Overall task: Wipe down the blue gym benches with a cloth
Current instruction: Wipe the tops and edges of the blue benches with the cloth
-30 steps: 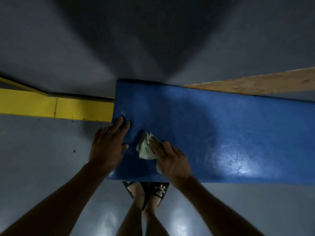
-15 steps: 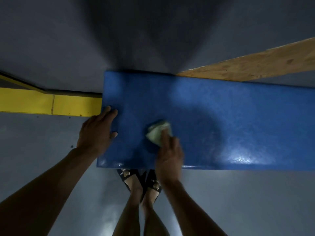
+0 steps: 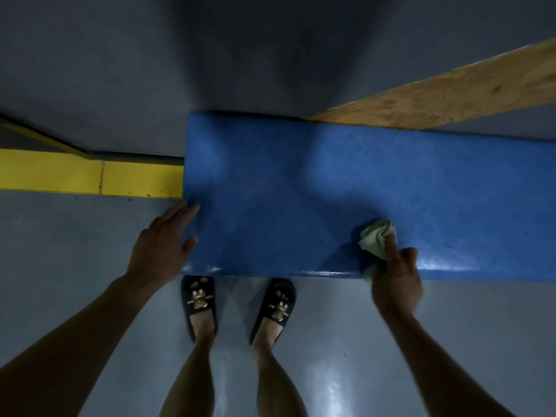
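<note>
right grip (image 3: 395, 278): my fist bunching pale green cloth (image 3: 376, 237), near edge
left grip (image 3: 162, 242): flat, empty, bracing left end
blue padded vinyl counter (image 3: 301, 191): far right stretch looks unwiped

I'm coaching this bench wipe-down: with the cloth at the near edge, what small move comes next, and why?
Probably push the cloth away toward the far edge. The right hand has it bunched at the near edge of the blue bench, the stretch beyond is uncovered, and the left hand rests against the bench end.

Blue bench (image 3: 301, 191) pad sits on grey floor (image 3: 90, 296), glossy along near edge. Crumpled green cloth (image 3: 376, 239) lies on pad near that edge.
</note>
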`<state>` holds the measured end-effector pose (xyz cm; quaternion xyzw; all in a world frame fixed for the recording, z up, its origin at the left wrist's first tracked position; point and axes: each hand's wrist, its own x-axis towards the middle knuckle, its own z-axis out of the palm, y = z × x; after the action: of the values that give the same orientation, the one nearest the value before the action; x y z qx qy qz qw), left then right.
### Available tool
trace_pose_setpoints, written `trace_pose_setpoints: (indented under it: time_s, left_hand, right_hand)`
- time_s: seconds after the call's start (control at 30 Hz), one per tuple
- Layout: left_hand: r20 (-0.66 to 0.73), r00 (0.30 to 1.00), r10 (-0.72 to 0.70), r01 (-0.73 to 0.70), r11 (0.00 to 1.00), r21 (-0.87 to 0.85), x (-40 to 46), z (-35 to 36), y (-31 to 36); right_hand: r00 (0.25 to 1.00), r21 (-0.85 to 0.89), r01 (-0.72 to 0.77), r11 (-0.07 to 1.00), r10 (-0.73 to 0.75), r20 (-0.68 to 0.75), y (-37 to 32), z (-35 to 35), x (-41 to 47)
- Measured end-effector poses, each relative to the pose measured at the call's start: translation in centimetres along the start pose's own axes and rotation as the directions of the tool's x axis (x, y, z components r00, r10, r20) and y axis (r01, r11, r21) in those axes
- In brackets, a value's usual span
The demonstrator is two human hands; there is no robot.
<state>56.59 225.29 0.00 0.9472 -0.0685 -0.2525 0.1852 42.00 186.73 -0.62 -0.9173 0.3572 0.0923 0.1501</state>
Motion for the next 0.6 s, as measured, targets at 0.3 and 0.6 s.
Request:
trace_pose_setpoints:
  time_s: [0.3,0.6]
  left_hand:
    - [-0.045,0.995,0.085,-0.091,0.985,-0.148,-0.3,0.3,-1.6]
    - [-0.002,0.994,0.106,-0.104,0.976,-0.192,-0.6,-0.9,-6.0]
  right_hand:
    - [0.859,0.097,0.47,0.877,-0.48,0.177,-14.3,6.5,-9.5]
    - [0.997,-0.016,-0.066,0.998,0.065,-0.04,-5.0,3.2,-4.6]
